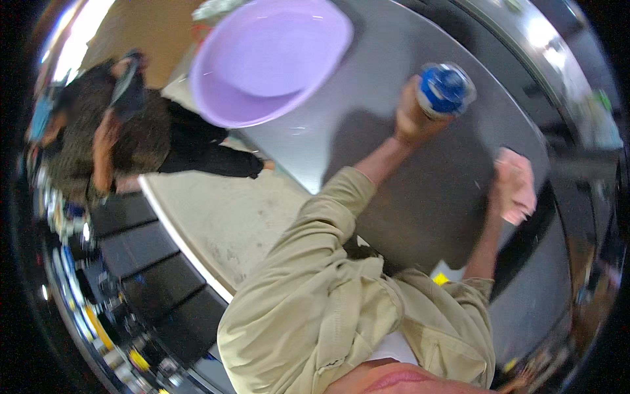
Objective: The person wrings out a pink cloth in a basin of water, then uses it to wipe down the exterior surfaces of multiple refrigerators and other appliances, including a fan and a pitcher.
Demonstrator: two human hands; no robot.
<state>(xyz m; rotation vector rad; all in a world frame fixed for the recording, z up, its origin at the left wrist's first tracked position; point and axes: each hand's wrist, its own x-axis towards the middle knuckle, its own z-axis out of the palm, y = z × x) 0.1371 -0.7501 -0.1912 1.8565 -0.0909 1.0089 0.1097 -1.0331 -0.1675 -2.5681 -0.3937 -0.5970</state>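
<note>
A blue container with a whitish rim and clear edges, like a bottle or jar seen from its top (447,90), is upright over the grey table (420,210). Wrapped round its near side is my left hand (415,117), arm stretched forward. Blur hides the container's exact kind and whether its base touches the table. My right hand (504,187), by the table's right edge, is closed on a crumpled pink cloth (520,187). Part of that hand is covered by the cloth.
A large lilac basin (226,108) sits on the far left of the table. Beyond the left edge stands another person (125,131) in dark clothes, holding a flat object. A metal counter (545,59) runs along the far right. Dark crates or panels (151,262) lie lower left.
</note>
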